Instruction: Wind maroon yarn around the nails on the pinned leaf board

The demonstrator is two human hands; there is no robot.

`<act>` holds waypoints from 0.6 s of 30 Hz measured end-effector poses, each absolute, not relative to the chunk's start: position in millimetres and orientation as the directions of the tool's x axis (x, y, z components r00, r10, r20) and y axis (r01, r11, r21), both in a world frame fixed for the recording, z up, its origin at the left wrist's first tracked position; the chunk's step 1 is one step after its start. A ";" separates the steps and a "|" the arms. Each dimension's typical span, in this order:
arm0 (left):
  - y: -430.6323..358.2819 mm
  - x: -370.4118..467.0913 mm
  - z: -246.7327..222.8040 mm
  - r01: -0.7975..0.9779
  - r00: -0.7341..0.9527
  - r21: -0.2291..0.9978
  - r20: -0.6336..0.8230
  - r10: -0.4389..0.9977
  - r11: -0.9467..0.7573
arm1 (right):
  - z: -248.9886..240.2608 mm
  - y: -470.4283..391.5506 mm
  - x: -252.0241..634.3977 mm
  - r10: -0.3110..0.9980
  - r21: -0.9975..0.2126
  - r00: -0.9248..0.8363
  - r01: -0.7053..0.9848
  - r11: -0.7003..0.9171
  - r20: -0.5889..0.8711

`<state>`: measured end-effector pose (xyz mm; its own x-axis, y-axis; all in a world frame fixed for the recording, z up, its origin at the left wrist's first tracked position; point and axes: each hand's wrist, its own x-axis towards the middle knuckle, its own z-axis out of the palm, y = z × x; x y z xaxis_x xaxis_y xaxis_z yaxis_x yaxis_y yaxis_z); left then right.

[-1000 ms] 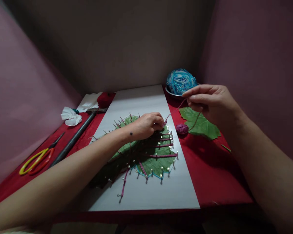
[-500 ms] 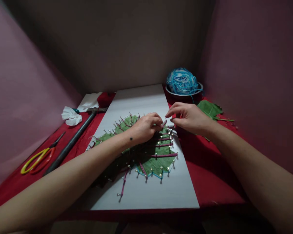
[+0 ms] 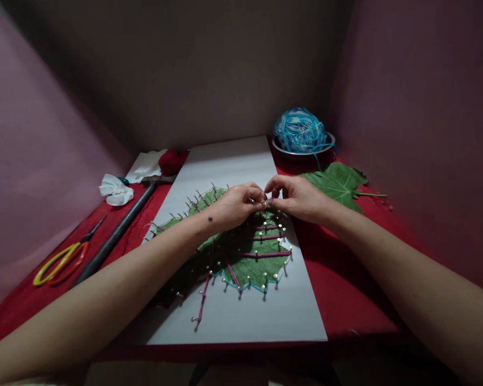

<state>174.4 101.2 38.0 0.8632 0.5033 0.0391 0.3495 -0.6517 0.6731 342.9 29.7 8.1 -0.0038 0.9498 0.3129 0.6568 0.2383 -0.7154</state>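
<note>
Near the middle of the frame, the left hand and right hand meet at the tips over the upper right part of a leaf ringed with nails on a white board. The left thumb and fingers pinch purple yarn, strands of which cross the leaf; the right hand's fingers curl close by, their grip impossible to tell. Upper right, a blue yarn ball sits in a metal bowl; scissors lie lower left.

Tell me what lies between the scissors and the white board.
The head view shows a hammer on red cloth between the scissors and white board.
</note>
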 end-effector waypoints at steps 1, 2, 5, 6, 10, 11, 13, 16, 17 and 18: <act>100.7 174.7 37.7 0.352 0.867 0.659 0.037 0.496 -0.665 | 7.3 30.5 342.7 0.948 -0.714 0.000 0.658 0.239 0.318; 100.3 174.9 37.4 0.359 0.869 0.640 0.037 0.494 -0.679 | 7.2 31.1 342.5 0.952 -0.713 -0.004 0.662 0.231 0.305; 100.6 174.4 36.6 0.385 0.857 0.568 0.073 0.511 -0.727 | 10.8 31.4 341.3 0.971 -0.701 -0.013 0.690 0.182 0.240; 101.4 173.9 36.5 0.390 0.853 0.548 0.089 0.515 -0.740 | 12.4 31.3 341.2 0.973 -0.695 -0.002 0.700 0.166 0.231; 107.1 171.3 36.2 0.391 0.854 0.529 0.096 0.511 -0.753 | 14.8 31.6 343.0 0.982 -0.788 0.043 0.603 0.123 0.186; 108.5 170.7 36.1 0.392 0.855 0.519 0.100 0.510 -0.759 | 14.1 32.0 344.0 0.985 -0.826 0.046 0.552 0.116 0.169; 110.6 169.6 35.5 0.396 0.858 0.473 0.115 0.501 -0.787 | 11.9 33.1 346.0 0.985 -0.866 0.061 0.487 0.112 0.162; 112.0 169.3 33.4 0.408 0.861 0.381 0.143 0.489 -0.830 | 8.9 34.8 348.0 0.976 -0.827 0.072 0.546 0.134 0.205; 112.4 169.8 32.3 0.413 0.860 0.352 0.153 0.486 -0.840 | 8.3 35.1 348.3 0.974 -0.796 0.061 0.588 0.143 0.220; 112.8 170.7 31.0 0.419 0.859 0.320 0.162 0.485 -0.850 | 8.0 35.2 348.4 0.972 -0.763 0.044 0.629 0.152 0.230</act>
